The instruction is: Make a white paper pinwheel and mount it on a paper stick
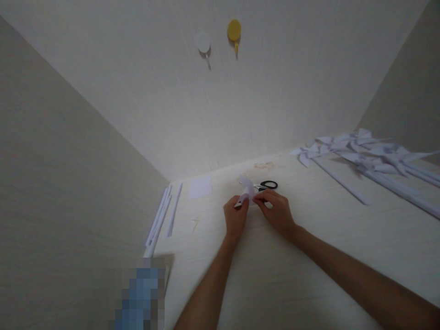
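Between my hands is a small white paper pinwheel, its blades curled and partly hidden by my fingers. My left hand grips its lower left side, thumb on top. From the right, my right hand pinches the paper near its middle with thumb and forefinger. Just behind my right hand lie black-handled scissors on the table, their blades partly covered by the paper.
Finished paper pinwheels on rolled paper sticks are piled at the right. Several loose paper sticks lie at the left, near a square sheet. A yellow hook and a white hook hang on the wall. A blurred-out patch covers the lower left.
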`<state>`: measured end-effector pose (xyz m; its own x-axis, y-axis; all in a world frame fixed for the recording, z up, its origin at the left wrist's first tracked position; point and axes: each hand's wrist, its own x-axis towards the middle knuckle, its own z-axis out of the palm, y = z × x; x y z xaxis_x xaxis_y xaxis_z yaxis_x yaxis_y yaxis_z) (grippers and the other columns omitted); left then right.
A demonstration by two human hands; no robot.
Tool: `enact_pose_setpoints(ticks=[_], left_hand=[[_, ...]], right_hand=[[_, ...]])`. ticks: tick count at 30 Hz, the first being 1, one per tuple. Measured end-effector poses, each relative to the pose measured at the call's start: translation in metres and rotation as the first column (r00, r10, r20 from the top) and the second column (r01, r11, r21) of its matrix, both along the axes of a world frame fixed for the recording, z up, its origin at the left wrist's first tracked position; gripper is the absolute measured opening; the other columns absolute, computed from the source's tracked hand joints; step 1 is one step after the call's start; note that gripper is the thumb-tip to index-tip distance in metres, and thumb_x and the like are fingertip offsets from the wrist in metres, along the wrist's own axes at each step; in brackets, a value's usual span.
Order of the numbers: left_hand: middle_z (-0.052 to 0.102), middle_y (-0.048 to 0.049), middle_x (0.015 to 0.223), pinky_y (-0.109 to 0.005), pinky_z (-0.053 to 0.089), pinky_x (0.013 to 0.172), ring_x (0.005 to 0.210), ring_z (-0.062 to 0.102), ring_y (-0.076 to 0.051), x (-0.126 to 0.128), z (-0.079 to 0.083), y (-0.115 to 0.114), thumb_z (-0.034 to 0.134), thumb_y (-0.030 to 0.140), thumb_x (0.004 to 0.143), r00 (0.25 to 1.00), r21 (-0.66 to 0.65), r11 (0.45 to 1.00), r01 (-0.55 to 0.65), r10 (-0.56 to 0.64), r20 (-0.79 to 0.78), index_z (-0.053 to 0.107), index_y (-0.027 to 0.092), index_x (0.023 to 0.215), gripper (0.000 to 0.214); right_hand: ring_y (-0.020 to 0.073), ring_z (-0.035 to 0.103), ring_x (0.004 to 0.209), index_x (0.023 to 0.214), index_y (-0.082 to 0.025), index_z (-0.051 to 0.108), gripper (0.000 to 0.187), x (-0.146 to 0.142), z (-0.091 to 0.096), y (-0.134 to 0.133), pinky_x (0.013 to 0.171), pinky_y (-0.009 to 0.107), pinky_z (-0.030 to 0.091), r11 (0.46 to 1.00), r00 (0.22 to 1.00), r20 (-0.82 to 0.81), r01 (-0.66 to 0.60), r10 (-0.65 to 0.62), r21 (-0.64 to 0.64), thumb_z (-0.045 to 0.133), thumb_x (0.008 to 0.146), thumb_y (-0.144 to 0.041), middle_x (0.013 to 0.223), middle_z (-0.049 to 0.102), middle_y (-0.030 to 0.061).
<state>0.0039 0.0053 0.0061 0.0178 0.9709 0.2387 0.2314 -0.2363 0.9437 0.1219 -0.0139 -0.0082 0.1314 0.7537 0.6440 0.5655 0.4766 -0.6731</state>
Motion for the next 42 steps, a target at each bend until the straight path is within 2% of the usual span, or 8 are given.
enact_pose_setpoints(ticks=[8,14,20,26,36,39,42], left_hand=[[0.051,0.0010,0.055,-0.020,0.041,0.049,0.054,0.047,-0.010,-0.002,-0.004,0.002,0.053,0.028,0.065,1.000,0.003,1.000,-0.002,0.002,0.004,0.059,0.012,0.062,0.018],[0.055,0.0004,0.058,-0.022,0.043,0.054,0.057,0.051,-0.012,-0.002,-0.009,0.003,0.054,0.029,0.064,1.000,-0.030,0.999,0.013,-0.013,0.018,0.060,0.012,0.066,0.018],[0.056,-0.0004,0.060,-0.023,0.044,0.055,0.058,0.052,-0.012,-0.001,-0.009,0.002,0.054,0.030,0.064,0.998,-0.032,0.999,0.033,-0.031,0.049,0.061,0.012,0.068,0.020],[0.056,-0.0007,0.060,-0.024,0.044,0.055,0.058,0.052,-0.013,-0.003,-0.011,0.005,0.055,0.030,0.063,0.998,-0.041,0.999,-0.026,0.028,0.064,0.061,0.012,0.068,0.020],[0.056,-0.0001,0.058,-0.023,0.043,0.053,0.054,0.052,-0.012,-0.003,-0.013,0.005,0.056,0.031,0.062,0.997,-0.048,0.999,-0.015,0.018,0.081,0.061,0.012,0.069,0.021],[0.056,-0.0002,0.058,-0.023,0.043,0.053,0.055,0.051,-0.012,-0.003,-0.011,0.004,0.055,0.031,0.062,0.998,-0.039,0.999,-0.004,0.007,0.067,0.061,0.012,0.069,0.021],[0.057,-0.0005,0.060,-0.023,0.044,0.054,0.058,0.052,-0.012,-0.003,-0.010,0.003,0.055,0.030,0.063,0.998,-0.031,1.000,0.002,0.000,0.064,0.061,0.012,0.070,0.020]], right_hand=[[0.0138,0.055,0.059,0.067,-0.018,0.061,0.007,-0.001,0.004,-0.001,0.056,0.025,0.046,0.999,0.999,-0.031,-0.034,0.035,0.009,0.054,0.070,-0.016,0.063,0.059,0.0025],[0.0137,0.054,0.054,0.065,-0.017,0.060,0.009,0.001,0.003,-0.001,0.054,0.025,0.044,0.999,1.000,0.026,0.014,-0.013,-0.038,0.054,0.071,-0.020,0.056,0.058,0.0016],[0.0151,0.056,0.063,0.068,-0.018,0.061,0.010,0.000,0.002,0.000,0.060,0.027,0.046,0.999,1.000,-0.015,0.005,-0.004,0.032,0.052,0.071,-0.016,0.066,0.060,0.0040],[0.0161,0.057,0.070,0.075,-0.019,0.061,0.016,-0.001,0.004,0.000,0.065,0.029,0.047,0.997,0.999,-0.021,-0.033,0.034,0.063,0.049,0.070,-0.010,0.073,0.061,0.0047],[0.0127,0.052,0.051,0.067,-0.018,0.056,0.008,0.000,0.005,-0.001,0.052,0.024,0.043,1.000,0.999,0.017,0.030,-0.030,0.001,0.050,0.072,-0.017,0.056,0.056,0.0011],[0.0128,0.050,0.051,0.064,-0.017,0.055,0.008,0.000,0.006,-0.001,0.051,0.024,0.042,0.999,0.998,0.023,0.052,-0.052,-0.011,0.051,0.071,-0.018,0.055,0.055,0.0011],[0.0134,0.051,0.054,0.066,-0.017,0.055,0.006,-0.001,0.006,-0.001,0.054,0.024,0.043,1.000,1.000,0.014,0.020,-0.020,-0.009,0.051,0.071,-0.016,0.059,0.056,0.0020]])
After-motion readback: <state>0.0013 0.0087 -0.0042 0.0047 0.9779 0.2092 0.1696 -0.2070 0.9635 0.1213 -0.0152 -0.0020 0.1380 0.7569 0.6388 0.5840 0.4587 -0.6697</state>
